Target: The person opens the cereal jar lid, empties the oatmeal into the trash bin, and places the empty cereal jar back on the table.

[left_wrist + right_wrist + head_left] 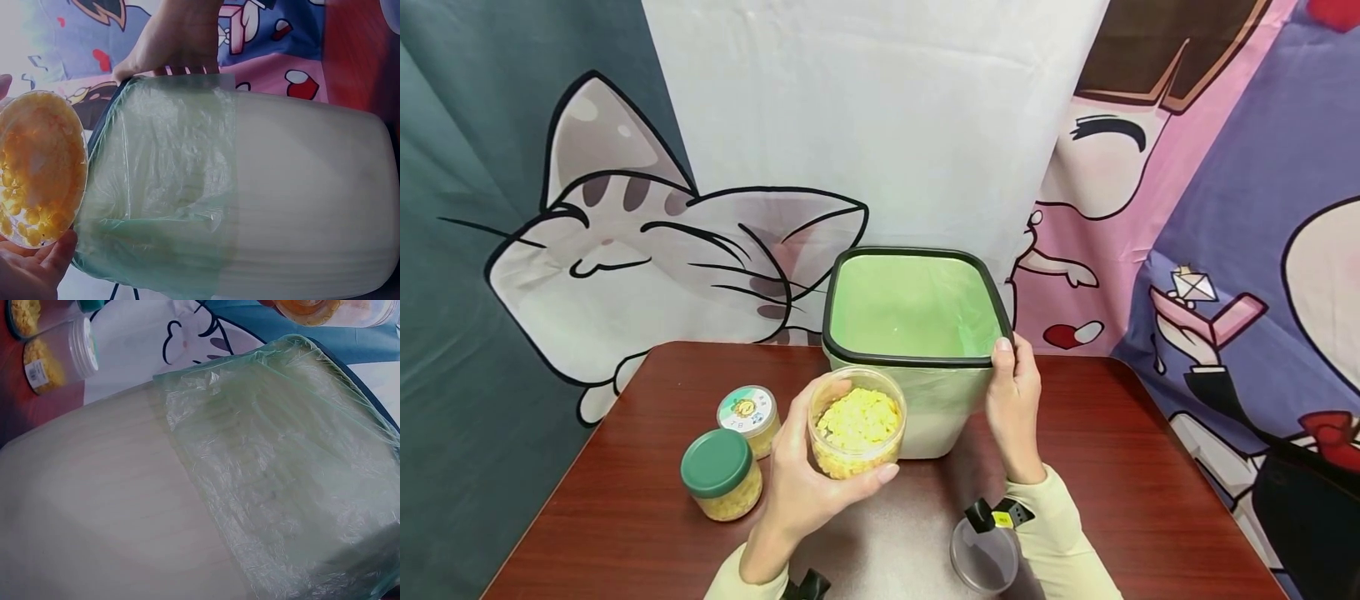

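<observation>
Left fingers grip the jar, open end up, axis roughly upright; right fingers hold the bin.

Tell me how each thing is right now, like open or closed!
Clear jar: open, yellow pieces inside
Left hand: holding the clear jar
Trash bin: open, upright
Right hand: gripping the bin
Green plastic bag: lining the bin, folded over outside
Green-lidded jar: closed, upright
Printed-lid jar: closed, upright
Clear round lid: lying on the table

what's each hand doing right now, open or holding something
Left hand: holding the clear tub of yellow pieces.
Right hand: gripping the bin by its black rim.
</observation>
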`<state>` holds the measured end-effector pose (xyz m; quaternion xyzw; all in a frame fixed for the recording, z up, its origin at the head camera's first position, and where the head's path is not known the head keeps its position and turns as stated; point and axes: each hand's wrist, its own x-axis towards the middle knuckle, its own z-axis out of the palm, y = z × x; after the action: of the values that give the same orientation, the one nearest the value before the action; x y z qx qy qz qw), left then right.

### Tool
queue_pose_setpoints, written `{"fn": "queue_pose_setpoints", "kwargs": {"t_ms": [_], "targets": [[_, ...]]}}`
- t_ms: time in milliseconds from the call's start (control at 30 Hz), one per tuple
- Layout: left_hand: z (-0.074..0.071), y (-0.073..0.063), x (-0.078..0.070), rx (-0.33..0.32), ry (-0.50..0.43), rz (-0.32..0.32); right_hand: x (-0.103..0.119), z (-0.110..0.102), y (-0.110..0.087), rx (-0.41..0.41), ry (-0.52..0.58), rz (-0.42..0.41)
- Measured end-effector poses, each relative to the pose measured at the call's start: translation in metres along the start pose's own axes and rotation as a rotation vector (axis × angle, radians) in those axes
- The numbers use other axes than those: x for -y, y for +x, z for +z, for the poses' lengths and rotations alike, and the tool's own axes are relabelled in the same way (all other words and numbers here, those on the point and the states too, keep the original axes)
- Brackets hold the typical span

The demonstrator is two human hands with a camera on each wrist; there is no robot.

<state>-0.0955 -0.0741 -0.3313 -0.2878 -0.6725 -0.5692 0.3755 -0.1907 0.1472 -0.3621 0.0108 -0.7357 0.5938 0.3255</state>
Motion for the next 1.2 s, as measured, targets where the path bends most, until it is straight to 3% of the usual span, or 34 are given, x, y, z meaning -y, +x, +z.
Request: {"fn": "queue_pose_setpoints", "kwargs": {"t_ms": [533,600,733,833,1000,1200], "targets": [[0.004,0.009,-0.003,0.007,-0.016,0.007,0.002,0.000,0.000,-0.004,0.004,0.000],[0.004,0.010,-0.003,0.006,-0.016,0.015,0.012,0.000,-0.002,0.002,0.004,0.004],[0.004,0.006,0.007,-0.005,-0.005,0.018,0.018,0.000,-0.003,0.008,0.005,0.009],[0.004,0.006,0.008,-0.010,0.003,0.009,0.008,0.000,-0.001,0.005,-0.003,0.012],[0.004,0.012,-0.006,-0.021,0.003,0.004,0.001,0.000,-0.001,0.002,-0.006,0.003],[0.006,0.010,0.001,-0.034,0.000,0.001,0.002,0.000,-0.001,-0.001,-0.008,0.002]]}}
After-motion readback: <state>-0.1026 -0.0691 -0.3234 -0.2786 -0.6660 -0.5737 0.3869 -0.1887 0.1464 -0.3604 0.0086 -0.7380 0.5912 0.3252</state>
